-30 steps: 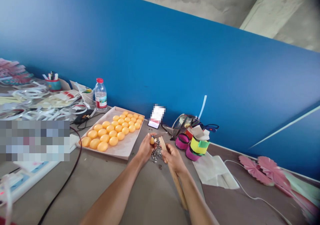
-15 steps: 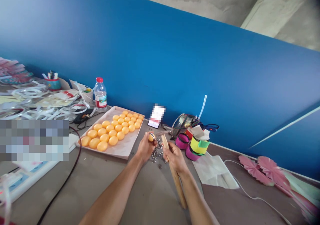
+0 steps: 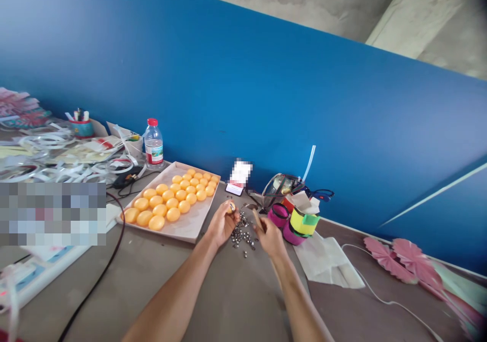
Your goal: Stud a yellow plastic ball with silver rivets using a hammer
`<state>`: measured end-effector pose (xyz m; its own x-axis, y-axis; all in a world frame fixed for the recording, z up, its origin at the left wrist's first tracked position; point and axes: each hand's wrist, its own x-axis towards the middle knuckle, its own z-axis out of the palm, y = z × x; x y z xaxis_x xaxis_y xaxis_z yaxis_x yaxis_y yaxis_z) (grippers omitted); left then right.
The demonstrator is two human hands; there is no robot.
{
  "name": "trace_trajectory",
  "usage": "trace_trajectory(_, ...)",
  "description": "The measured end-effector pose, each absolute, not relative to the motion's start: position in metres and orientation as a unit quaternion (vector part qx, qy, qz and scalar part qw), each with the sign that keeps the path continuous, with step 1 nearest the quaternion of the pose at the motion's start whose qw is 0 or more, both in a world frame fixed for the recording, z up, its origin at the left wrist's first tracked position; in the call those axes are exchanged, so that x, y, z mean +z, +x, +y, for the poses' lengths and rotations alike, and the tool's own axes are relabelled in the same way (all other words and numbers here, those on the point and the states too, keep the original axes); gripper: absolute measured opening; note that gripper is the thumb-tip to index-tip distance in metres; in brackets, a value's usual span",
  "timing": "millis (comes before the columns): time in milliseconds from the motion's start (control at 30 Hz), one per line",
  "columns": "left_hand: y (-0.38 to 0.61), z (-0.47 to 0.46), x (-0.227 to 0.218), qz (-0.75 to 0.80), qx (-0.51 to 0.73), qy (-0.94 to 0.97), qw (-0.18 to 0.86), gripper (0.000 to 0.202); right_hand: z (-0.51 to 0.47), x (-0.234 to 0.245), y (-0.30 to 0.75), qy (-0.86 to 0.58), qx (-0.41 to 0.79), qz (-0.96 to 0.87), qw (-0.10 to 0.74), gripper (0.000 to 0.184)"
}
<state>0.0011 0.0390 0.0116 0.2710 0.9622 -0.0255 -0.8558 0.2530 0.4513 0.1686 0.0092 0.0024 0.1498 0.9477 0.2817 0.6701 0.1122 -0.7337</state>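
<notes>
My left hand is closed around a small yellow ball, held just above a pile of small metal pieces on the grey table. To the right of the pile, my right hand is closed on a wooden stick. Only the stick's tip shows above the fingers; the rest is hidden under my forearm. A beige tray with several yellow balls lies just left of my left hand.
Pink and yellow tape rolls, a water bottle, scissors and a phone stand along the blue wall. White sheets and a white cable lie to the right, a black cable and paper strips to the left.
My right hand has drawn away from the left and turned the stick, whose length now hides under my forearm. The left hand keeps the ball, slightly lower over the metal pieces.
</notes>
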Motion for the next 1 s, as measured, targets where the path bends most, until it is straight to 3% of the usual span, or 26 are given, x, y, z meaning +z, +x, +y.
trace_trajectory(333, -0.003, 0.039, 0.008, 0.129, 0.561, 0.182, 0.797, 0.028, 0.009, -0.013, 0.179, -0.702, 0.018, -0.666, 0.251, 0.022)
trace_trajectory(1000, -0.001, 0.043, 0.006, 0.165, 0.580, 0.160, 0.782, 0.035, 0.003, 0.003, 0.166, -0.756, -0.014, -0.647, 0.097, 0.022)
